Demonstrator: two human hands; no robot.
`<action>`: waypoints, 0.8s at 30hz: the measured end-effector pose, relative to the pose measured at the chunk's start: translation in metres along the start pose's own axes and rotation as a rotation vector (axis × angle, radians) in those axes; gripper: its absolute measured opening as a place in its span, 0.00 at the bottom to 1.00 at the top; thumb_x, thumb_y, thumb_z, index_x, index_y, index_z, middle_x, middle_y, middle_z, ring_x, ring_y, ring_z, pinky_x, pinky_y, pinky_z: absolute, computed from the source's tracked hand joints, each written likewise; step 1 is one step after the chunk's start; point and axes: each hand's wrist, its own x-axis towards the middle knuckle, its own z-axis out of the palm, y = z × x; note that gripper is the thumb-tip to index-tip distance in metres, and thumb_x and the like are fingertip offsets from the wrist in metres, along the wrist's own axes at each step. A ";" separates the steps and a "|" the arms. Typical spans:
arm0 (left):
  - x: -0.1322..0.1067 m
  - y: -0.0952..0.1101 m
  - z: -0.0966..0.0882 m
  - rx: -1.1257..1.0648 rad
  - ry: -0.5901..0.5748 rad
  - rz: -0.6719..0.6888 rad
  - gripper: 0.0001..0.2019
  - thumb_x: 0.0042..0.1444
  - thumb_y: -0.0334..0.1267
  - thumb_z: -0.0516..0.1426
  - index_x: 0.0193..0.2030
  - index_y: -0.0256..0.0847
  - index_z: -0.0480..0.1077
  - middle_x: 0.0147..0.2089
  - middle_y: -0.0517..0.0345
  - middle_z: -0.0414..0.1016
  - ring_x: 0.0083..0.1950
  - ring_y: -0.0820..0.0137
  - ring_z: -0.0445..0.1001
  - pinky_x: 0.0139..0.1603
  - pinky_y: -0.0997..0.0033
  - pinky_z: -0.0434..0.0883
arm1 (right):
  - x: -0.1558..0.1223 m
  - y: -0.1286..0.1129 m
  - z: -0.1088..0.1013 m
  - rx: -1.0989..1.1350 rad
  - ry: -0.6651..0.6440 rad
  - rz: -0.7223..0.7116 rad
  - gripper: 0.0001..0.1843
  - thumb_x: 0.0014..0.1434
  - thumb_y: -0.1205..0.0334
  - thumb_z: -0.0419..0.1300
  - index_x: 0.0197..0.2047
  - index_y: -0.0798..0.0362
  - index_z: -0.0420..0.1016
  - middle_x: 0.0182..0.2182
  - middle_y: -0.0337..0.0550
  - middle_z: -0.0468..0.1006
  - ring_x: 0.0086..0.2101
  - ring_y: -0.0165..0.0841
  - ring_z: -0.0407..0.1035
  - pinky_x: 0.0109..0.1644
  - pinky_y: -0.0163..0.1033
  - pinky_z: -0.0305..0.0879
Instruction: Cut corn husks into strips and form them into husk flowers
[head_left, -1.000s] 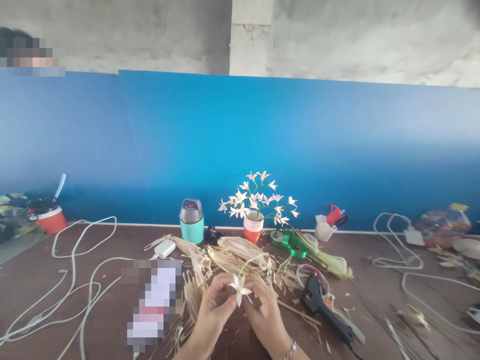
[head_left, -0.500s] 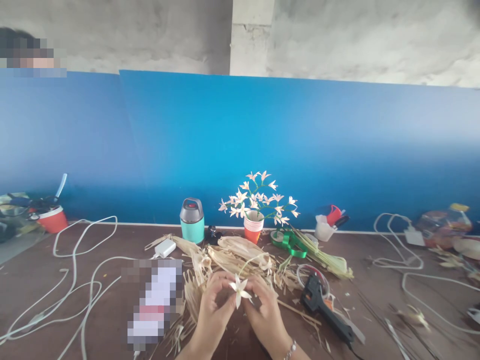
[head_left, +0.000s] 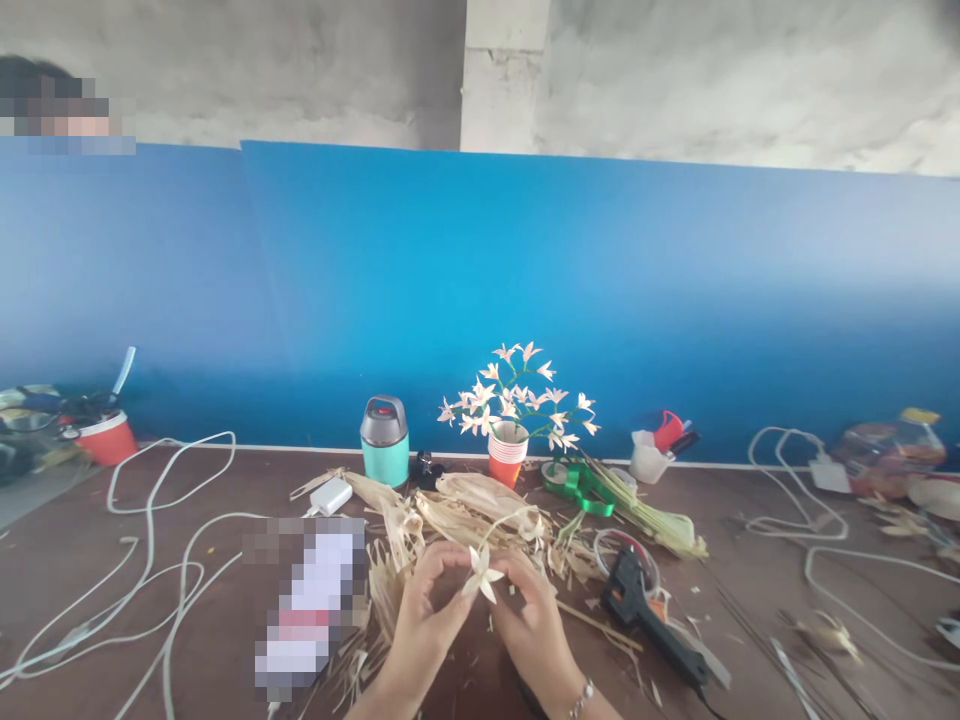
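Fingers [head_left: 446, 552] of the left hand [head_left: 429, 620] and right hand [head_left: 532, 622] pinch a white flower [head_left: 482, 576] between them, above the table [head_left: 724, 510] and just on the near side of the husks [head_left: 480, 518]. Squeezing too hard could crease or split its thin petals [head_left: 492, 575]; a slack grip could drop it. Counted: two hands, one held flower, one glue gun [head_left: 660, 628], one flask [head_left: 386, 460]; the blooms [head_left: 485, 392] above the paper cups [head_left: 505, 463] overlap too much to count.
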 end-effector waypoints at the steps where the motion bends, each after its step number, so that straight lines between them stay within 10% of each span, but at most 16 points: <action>1: 0.000 0.000 0.000 -0.013 0.001 -0.005 0.06 0.49 0.38 0.60 0.35 0.42 0.73 0.40 0.53 0.73 0.45 0.62 0.71 0.48 0.65 0.67 | 0.000 0.000 0.000 0.001 0.002 0.009 0.06 0.54 0.70 0.55 0.27 0.51 0.70 0.28 0.41 0.74 0.33 0.34 0.69 0.38 0.34 0.64; 24: 0.001 0.010 0.002 -0.255 0.124 -0.224 0.10 0.47 0.42 0.62 0.24 0.39 0.69 0.38 0.55 0.69 0.40 0.67 0.68 0.40 0.72 0.66 | -0.002 0.003 0.003 -0.043 -0.052 0.043 0.08 0.50 0.74 0.53 0.26 0.52 0.70 0.27 0.40 0.72 0.30 0.32 0.66 0.34 0.34 0.61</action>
